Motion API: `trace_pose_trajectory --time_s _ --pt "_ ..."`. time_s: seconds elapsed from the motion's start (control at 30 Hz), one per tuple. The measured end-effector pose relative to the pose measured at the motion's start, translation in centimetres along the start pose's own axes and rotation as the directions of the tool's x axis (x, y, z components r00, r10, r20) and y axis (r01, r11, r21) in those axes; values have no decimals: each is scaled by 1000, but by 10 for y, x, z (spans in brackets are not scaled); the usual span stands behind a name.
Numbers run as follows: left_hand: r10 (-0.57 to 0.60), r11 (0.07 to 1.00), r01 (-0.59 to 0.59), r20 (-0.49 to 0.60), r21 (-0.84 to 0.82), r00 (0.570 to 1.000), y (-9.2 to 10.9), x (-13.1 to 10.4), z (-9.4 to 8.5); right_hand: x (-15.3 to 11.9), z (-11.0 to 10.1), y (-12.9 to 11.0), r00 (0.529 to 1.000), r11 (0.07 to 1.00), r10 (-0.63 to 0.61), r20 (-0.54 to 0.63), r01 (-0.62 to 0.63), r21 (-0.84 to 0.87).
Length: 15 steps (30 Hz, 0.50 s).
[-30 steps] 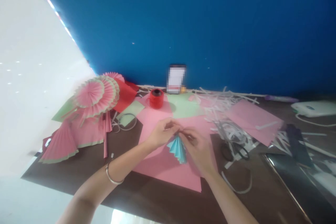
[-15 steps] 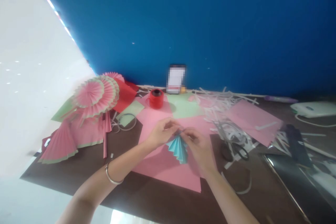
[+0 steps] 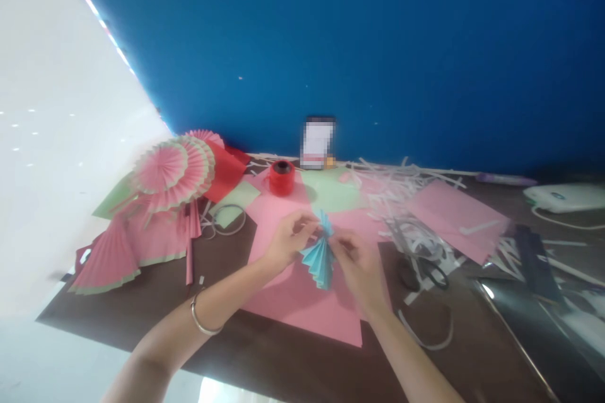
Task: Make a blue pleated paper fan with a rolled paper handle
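A light blue pleated paper, drawn narrow at its waist, flares like a fan below and in a smaller fan above. My left hand pinches at the left of the waist, thumb and fingertips together. On the other side, my right hand has its fingertips closed on the paper's edge near the waist. Whether a thread is between the fingers cannot be made out. Both hands are over pink paper sheets lying on the dark table. Behind them stands a red spool.
Pink and green pleated fans are piled at the left. A phone with a blurred screen leans on the blue wall. Scissors, white paper strips and a pink sheet lie right; a black, shiny-edged object is nearer.
The upper part of the blue pleated paper now shows above my fingers, where it was hidden before. My hands have parted slightly around its waist.
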<state>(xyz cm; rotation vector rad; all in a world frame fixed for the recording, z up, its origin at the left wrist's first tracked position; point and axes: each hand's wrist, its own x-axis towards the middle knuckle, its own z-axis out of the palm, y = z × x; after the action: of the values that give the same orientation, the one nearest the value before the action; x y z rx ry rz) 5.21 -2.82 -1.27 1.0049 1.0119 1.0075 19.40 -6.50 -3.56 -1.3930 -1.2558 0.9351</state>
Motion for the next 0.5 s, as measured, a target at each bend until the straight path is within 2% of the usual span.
trace_pose_trajectory --time_s 0.2,0.3,0.5 --pt "48 997 -49 -24 -53 999 1 -5 2 -3 3 -2 997 994 -74 -30 72 -77" --pt "55 998 -56 -26 -26 998 1 -7 3 -4 3 -4 993 992 -107 -46 103 -72" --pt "174 985 -173 -47 18 984 -2 -8 6 -6 5 -4 988 988 -140 -69 134 -80"
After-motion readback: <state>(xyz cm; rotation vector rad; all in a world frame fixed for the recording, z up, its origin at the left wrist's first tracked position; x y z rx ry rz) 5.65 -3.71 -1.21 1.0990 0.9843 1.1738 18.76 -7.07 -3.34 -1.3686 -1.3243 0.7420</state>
